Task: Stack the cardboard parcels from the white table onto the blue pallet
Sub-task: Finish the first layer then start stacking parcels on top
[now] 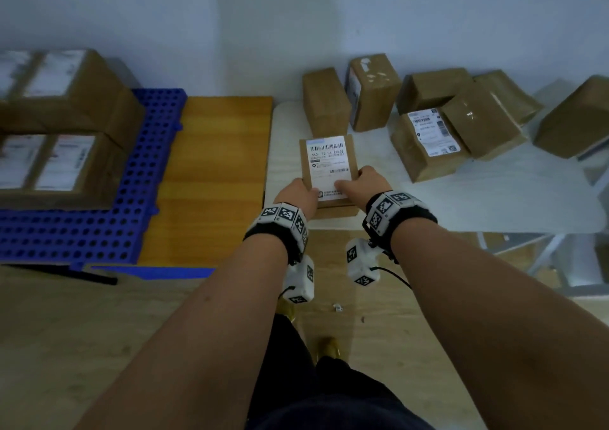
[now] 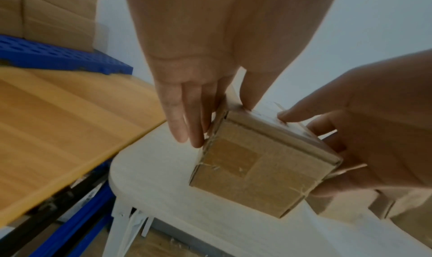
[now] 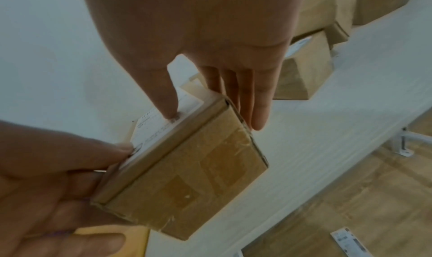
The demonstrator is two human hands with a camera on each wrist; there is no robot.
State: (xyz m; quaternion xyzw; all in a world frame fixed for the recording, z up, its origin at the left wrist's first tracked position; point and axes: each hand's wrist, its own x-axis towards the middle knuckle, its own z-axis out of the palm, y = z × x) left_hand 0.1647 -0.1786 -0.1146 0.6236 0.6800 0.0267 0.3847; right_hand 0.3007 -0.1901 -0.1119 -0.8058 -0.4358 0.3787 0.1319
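Both hands are on one small cardboard parcel at the near left end of the white counter. It lies flat with the shipping label facing up, long axis running near to far, barcode end on the far side.

The left hand grips the near left corner: thumb on top, fingers down along the left side. The right hand does the same on the near right corner, thumb pressed on the label, fingers down the right side. So both are clamped on that parcel. Can't tell for sure if it's lifted off the counter or still resting on it.

More parcels sit jumbled further back and to the right on the counter. Off to the left there's a wooden board, then the blue pallet with a few bigger boxes stacked on it.
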